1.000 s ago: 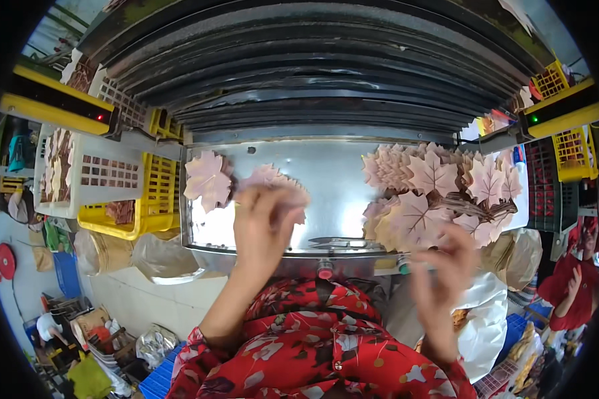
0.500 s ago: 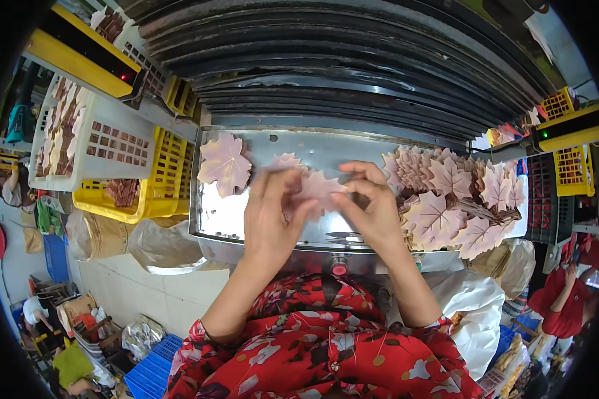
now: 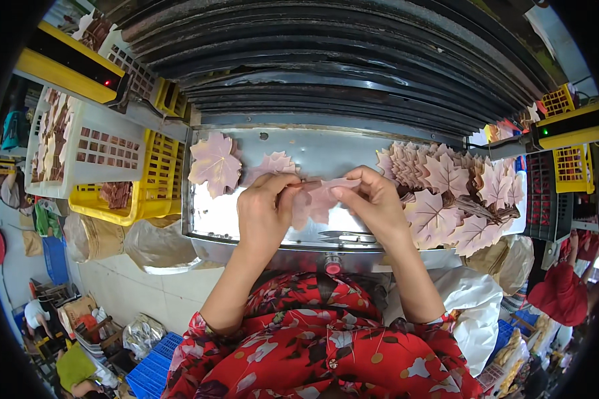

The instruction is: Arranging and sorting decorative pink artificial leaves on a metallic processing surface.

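Observation:
Between my two hands, above the middle of a metal tray table (image 3: 209,223), is a pale pink artificial leaf (image 3: 321,201), partly blurred. My left hand (image 3: 263,206) pinches its left edge with thumb and fingers. At its right edge, my right hand (image 3: 374,203) grips it between thumb and forefinger. Just behind my left hand lies another pink leaf (image 3: 273,165), and a yellow-veined leaf (image 3: 215,164) rests at the table's left end. To the right of my right hand are heaped stacks of maple-shaped leaves (image 3: 439,176). Metal scissors or tweezers (image 3: 348,237) lie near the front edge.
Dark folded bellows (image 3: 326,73) rise behind the table. At left stand a white basket of leaves (image 3: 106,149) and a yellow crate (image 3: 161,166). Yellow-and-black sensor bars (image 3: 70,63) flank both sides. A red button (image 3: 333,264) sits on the front. People work in the background at right.
My hands have drawn the leaf into a firmer two-handed pinch, its upper edge now stretched between them. My left hand has shifted slightly left and down. The whole view has moved a little.

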The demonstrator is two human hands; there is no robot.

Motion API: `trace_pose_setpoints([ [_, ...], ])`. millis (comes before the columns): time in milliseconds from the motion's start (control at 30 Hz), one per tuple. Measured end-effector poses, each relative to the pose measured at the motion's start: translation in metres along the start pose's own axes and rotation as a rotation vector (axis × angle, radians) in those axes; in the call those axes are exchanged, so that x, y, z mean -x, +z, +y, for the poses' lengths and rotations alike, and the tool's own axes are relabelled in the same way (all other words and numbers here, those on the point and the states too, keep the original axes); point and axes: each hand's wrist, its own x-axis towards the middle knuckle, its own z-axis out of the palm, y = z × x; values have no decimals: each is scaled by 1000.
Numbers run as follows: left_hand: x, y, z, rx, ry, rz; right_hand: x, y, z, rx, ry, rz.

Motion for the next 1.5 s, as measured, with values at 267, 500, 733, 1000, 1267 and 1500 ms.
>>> trace_pose_setpoints([
  [267,3,-5,8,23,-73,-42,-16,20,9,164,-170,172],
  [500,5,-3,11,159,-243,-140,-8,20,-21,376,-225,307],
  [733,-3,-8,5,145,-91,-125,3,-8,-66,426,-215,314],
  [1000,-45,-45,53,390,-198,-89,-5,-57,-122,343,-201,274],
  [1267,-198,-40,135,238,317,110,-208,-128,-201,885,-423,376],
  [1500,-238,-13,126,-43,216,99,-259,-128,-199,1192,-254,409],
])
